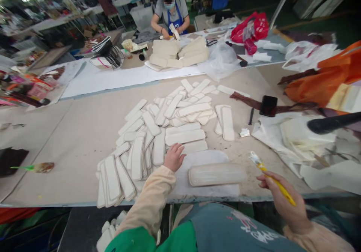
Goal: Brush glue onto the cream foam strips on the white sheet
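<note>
My left hand (174, 156) rests on the table with fingers loosely curled, touching the edge of a cream oblong pad (194, 147) in a big spread of such pads (158, 132). It holds nothing. My right hand (283, 201) grips a yellow-handled brush (270, 178), bristles pointing up and left. Between the hands one cream pad (217, 174) lies on a white sheet (207, 158) at the table's near edge.
A black block (268, 106) and white papers (296, 139) lie to the right, an orange bag (324, 81) beyond. A green-handled brush (34, 167) lies at left. Across the table a person in a blue apron (170, 13) works by stacked pads (177, 53).
</note>
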A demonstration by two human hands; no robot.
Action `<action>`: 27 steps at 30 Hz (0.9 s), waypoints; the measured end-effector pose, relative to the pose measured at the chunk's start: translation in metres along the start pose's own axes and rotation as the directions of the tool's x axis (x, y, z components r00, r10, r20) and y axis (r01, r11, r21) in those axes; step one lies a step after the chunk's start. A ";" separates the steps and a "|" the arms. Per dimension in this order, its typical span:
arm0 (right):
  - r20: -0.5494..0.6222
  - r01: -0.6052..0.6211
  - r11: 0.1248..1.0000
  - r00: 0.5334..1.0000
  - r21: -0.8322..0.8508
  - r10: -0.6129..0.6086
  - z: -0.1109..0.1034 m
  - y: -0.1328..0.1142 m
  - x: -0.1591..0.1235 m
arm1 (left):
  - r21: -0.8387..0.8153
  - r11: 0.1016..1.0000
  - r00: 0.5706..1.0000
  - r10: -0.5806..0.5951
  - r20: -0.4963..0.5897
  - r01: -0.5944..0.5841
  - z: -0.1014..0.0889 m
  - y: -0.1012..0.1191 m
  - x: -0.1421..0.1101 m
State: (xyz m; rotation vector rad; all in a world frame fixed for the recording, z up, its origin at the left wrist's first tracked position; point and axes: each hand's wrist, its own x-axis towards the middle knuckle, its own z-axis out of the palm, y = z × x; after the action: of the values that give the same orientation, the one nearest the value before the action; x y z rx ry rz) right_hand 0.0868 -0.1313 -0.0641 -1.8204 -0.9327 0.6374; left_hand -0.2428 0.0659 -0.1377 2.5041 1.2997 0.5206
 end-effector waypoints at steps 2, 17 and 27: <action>-0.002 -0.003 1.000 1.000 -0.030 0.003 -0.001 0.001 -0.003 | 0.065 0.998 0.995 0.000 0.098 -0.006 -0.001 -0.009 0.029; 0.010 -0.037 0.991 0.999 -0.132 0.039 -0.012 0.008 -0.028 | 0.106 0.968 0.854 0.144 0.500 -0.226 0.040 -0.005 0.051; 0.052 0.016 0.995 0.999 -0.101 -0.011 -0.011 -0.002 -0.025 | 0.171 0.965 0.886 0.101 0.452 -0.197 0.017 0.009 0.055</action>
State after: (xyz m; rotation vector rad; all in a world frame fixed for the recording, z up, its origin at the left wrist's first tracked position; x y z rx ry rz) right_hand 0.0798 -0.1569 -0.0572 -1.8935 -1.0266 0.6412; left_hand -0.1994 0.1050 -0.1389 2.6915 1.0330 -0.1717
